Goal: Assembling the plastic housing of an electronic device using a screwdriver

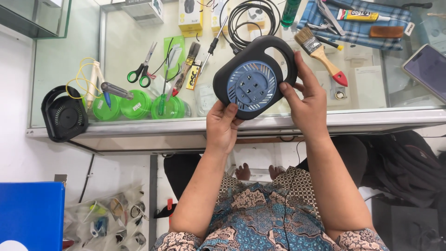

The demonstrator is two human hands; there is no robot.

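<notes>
I hold a round black cable reel (253,74) with a blue socket face above the front edge of a glass counter (278,118). My left hand (223,125) grips its lower left rim, thumb on the blue face. My right hand (306,100) clasps its right side, fingers curled around the carry handle. A black cable (246,18) runs from the reel's top into a coil on the counter behind it.
On the counter lie green-handled scissors (141,72), several screwdrivers (116,90), green round containers (134,106), a paintbrush (320,53), a glue tube (360,15) on a checked cloth and a phone (429,67). A black reel half (62,114) rests at the left edge.
</notes>
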